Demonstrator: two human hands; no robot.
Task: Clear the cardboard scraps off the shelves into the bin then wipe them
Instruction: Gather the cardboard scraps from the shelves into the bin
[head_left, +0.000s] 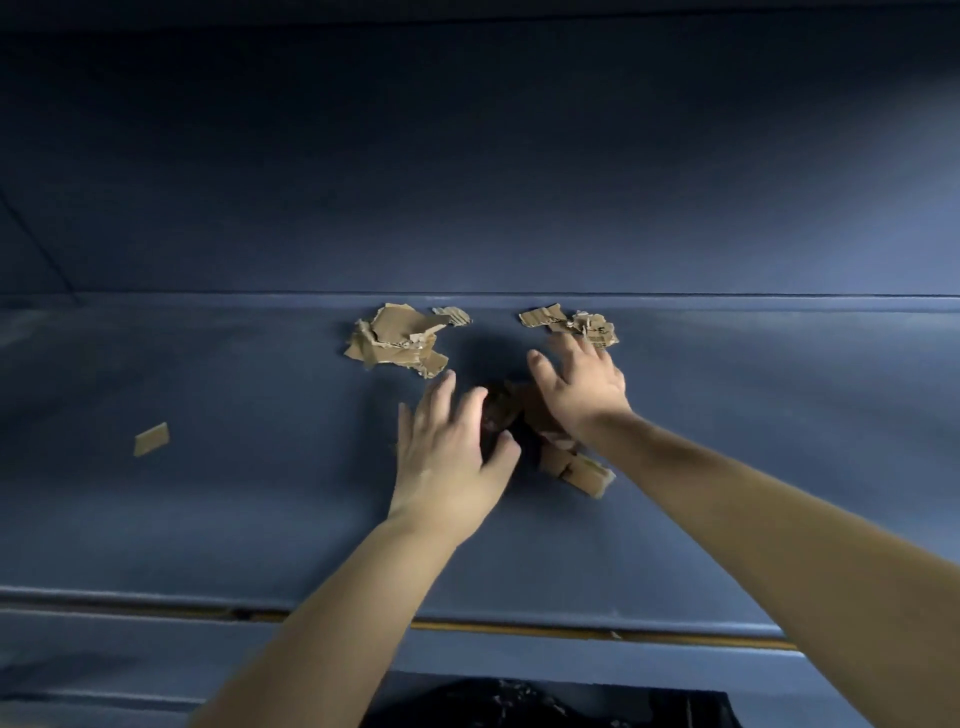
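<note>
- Just beyond the right hand's (582, 395) outstretched, released fingers (569, 349), a small pile of torn corrugated scraps (571, 322) touches the fingertips at the back of the blue shelf (727, 415).
- The left hand (452, 457) is spread and grasps nothing; a larger cardboard heap (397, 338) lies past its fingers (441, 395).
- Shadowed scraps (574, 467) sit between the hands, partly under the right palm.
- A lone flat piece (151, 439) lies well left of the left fingers.
- Below the shelf front is a black bin (696, 709), its contents too dark to tell.

The left hand (452, 447) reaches toward one o'clock, the right hand (582, 392) toward eleven; both palm-down, fingers spread, nearly straight.
</note>
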